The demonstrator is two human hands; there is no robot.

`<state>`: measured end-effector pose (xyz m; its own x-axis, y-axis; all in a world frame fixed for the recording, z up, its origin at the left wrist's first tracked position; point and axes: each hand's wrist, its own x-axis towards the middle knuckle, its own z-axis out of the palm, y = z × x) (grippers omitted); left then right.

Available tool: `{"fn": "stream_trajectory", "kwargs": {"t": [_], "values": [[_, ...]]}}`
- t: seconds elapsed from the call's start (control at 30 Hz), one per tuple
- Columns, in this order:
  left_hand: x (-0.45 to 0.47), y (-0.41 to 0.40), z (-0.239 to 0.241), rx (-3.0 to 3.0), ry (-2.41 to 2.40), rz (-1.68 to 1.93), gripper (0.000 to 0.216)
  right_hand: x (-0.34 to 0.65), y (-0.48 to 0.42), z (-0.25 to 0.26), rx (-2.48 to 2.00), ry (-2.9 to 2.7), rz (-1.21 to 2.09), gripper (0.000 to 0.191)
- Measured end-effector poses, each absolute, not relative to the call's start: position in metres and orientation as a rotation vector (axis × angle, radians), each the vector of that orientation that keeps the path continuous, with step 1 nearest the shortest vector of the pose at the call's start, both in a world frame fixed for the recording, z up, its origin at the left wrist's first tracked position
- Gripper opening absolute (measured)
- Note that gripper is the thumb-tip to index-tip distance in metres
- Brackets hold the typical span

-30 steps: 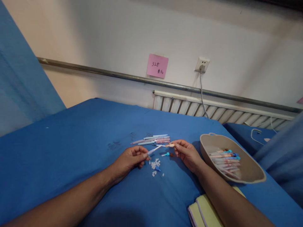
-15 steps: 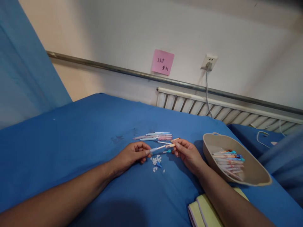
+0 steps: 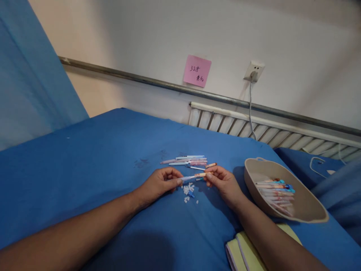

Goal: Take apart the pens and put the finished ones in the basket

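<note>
Between thumb and fingers, my left hand (image 3: 160, 185) pinches the pale blue front part of a pen (image 3: 186, 178). A white refill sticks out of it toward the right. My right hand (image 3: 225, 184) is closed on an orange patterned pen barrel (image 3: 200, 175), which sits around the refill's far end, with a short gap left between the two parts. Just below lie small white pieces (image 3: 186, 189) and a blue piece (image 3: 191, 194). Behind the hands are several pen parts (image 3: 180, 163), a loose refill (image 3: 197, 168) and another orange barrel (image 3: 211, 165).
At the right stands a beige basket (image 3: 310, 203) holding several pens (image 3: 278, 194). A folded yellow-green cloth (image 3: 248, 250) lies under my right forearm. The blue sheet (image 3: 98, 158) reaches back to a radiator (image 3: 220, 120) and a wall with a pink note (image 3: 197, 70).
The orange barrel has moved left over the refill, so less of the refill shows between the hands. The whole view has shifted slightly.
</note>
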<state>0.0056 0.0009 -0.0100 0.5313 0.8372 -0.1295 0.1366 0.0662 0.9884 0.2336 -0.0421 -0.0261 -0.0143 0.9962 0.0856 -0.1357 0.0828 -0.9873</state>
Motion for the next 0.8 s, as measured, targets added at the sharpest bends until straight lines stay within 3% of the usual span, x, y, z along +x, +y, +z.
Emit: {"fn": "stream_trajectory", "kwargs": {"t": [0.8], "values": [[0.002,-0.009,-0.003,1.790,0.964,0.759,0.015,0.218,-0.057,-0.028,-1.122,-1.392,1.279,0.029]]}}
